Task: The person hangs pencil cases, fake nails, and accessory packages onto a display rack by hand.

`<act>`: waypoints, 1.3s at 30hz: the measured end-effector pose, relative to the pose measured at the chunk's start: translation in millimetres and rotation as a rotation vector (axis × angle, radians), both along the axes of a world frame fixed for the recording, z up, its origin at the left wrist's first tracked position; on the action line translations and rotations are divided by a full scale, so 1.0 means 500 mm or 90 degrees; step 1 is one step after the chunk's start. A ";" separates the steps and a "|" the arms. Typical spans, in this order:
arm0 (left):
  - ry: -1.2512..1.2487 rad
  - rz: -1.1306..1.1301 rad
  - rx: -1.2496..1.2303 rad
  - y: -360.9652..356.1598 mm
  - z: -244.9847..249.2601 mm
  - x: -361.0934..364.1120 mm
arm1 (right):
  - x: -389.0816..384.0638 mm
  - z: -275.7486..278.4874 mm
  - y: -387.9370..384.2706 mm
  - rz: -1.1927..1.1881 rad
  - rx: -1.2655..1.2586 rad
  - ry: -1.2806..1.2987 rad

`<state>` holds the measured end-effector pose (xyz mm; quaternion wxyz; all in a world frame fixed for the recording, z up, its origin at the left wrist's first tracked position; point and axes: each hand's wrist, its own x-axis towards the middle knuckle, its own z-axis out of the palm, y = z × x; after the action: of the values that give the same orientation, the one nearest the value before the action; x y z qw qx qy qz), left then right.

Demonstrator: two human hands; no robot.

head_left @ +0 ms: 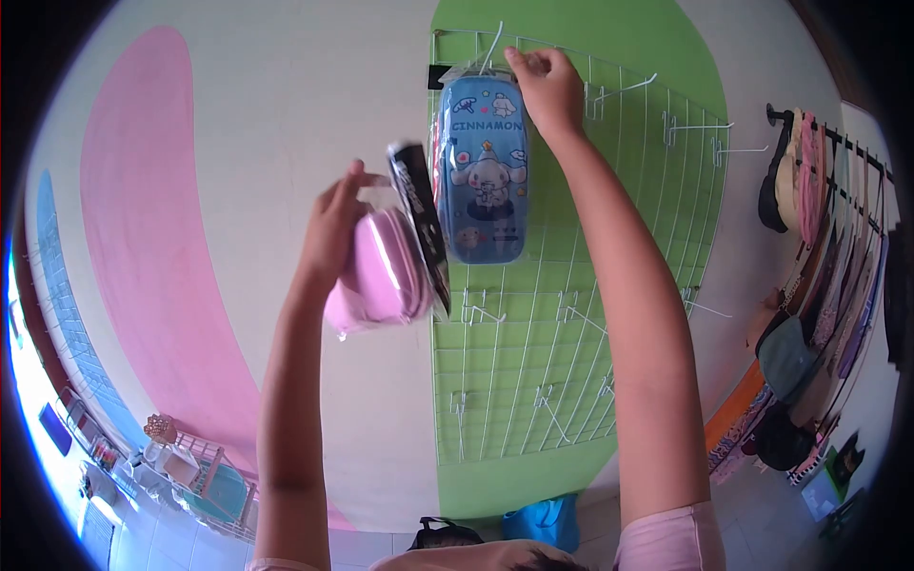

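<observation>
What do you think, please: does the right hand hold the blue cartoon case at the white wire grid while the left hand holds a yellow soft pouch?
The head view shows the soft pouch in the left hand is pink, not yellow. The right hand holds the blue cartoon case at the white wire grid.

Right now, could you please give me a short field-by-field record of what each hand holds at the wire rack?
left hand: closed on a stack of pink soft pouches with a black card header
right hand: raised, pinching the top of a blue cartoon-printed case in clear wrap, beside a white wire hook
rack: white wire grid panel on a green wall patch
far right: hanging bags on a dark rail
</observation>
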<state>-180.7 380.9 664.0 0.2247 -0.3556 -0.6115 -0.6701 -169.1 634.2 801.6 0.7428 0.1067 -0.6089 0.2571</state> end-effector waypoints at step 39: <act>-0.045 -0.944 -0.153 0.128 0.086 0.078 | 0.221 -0.048 -0.084 0.743 0.297 -0.382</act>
<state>-141.8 444.6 707.0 -0.3456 -0.6745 -0.2873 -0.5857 -58.5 592.0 777.6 0.2408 0.4975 -0.6703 0.4951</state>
